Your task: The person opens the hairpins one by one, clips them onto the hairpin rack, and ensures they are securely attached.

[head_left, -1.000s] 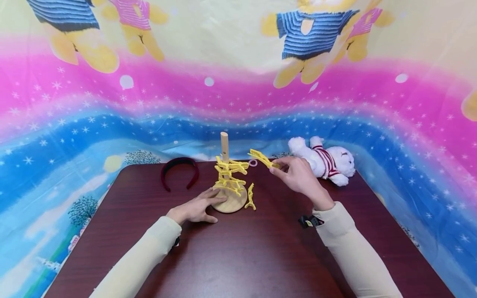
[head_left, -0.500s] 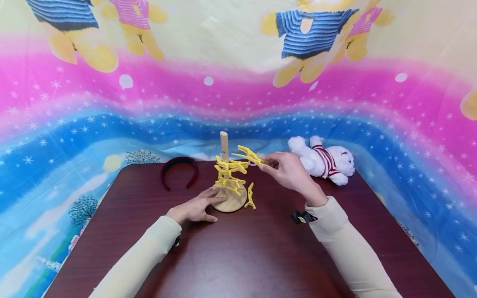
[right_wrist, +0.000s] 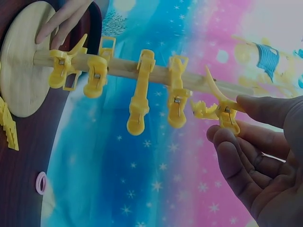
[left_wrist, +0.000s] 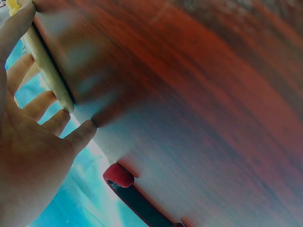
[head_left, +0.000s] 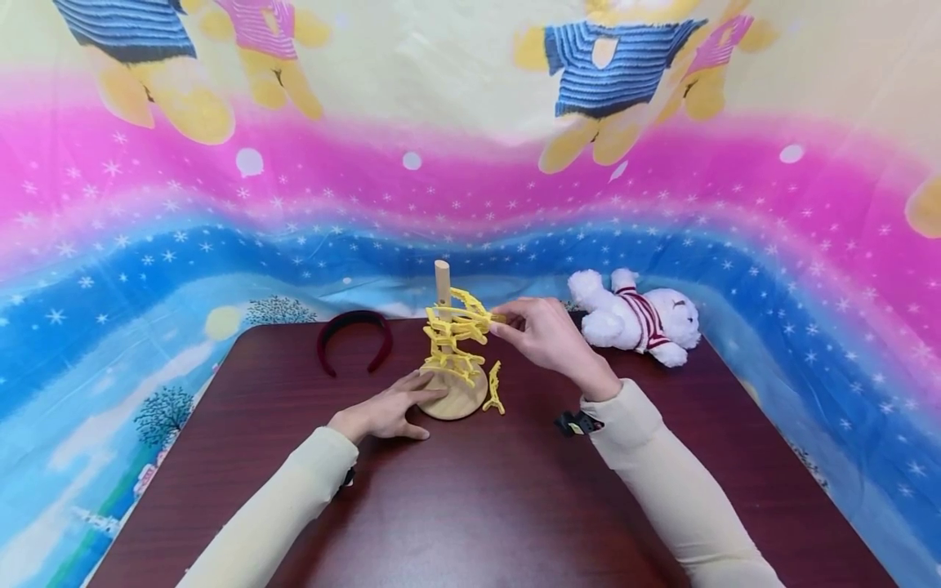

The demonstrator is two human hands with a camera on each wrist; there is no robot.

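A wooden post (head_left: 442, 279) rises from a round wooden base (head_left: 461, 404), with several yellow claw clips (right_wrist: 138, 106) clamped along it. My left hand (head_left: 384, 411) lies with its fingers spread at the base's left side, fingertips on the wood. With thumb and fingers, my right hand (head_left: 544, 333) pinches one more yellow claw clip (right_wrist: 227, 113) by its handles. That clip's jaws are spread apart beside the post, above the topmost clamped clip. Another yellow claw clip (head_left: 495, 389) lies loose on the table, right of the base.
A dark red headband (head_left: 325, 341) lies to the left on the brown table (head_left: 456, 506). At the back right rests a white teddy bear (head_left: 647, 320) in a striped top. A small pink ring (right_wrist: 41, 183) lies behind the loose clip. A printed curtain (head_left: 470, 188) hangs behind.
My right hand has moved left with its claw clip, from beside the bear to the post. The left hand has stayed at the base.
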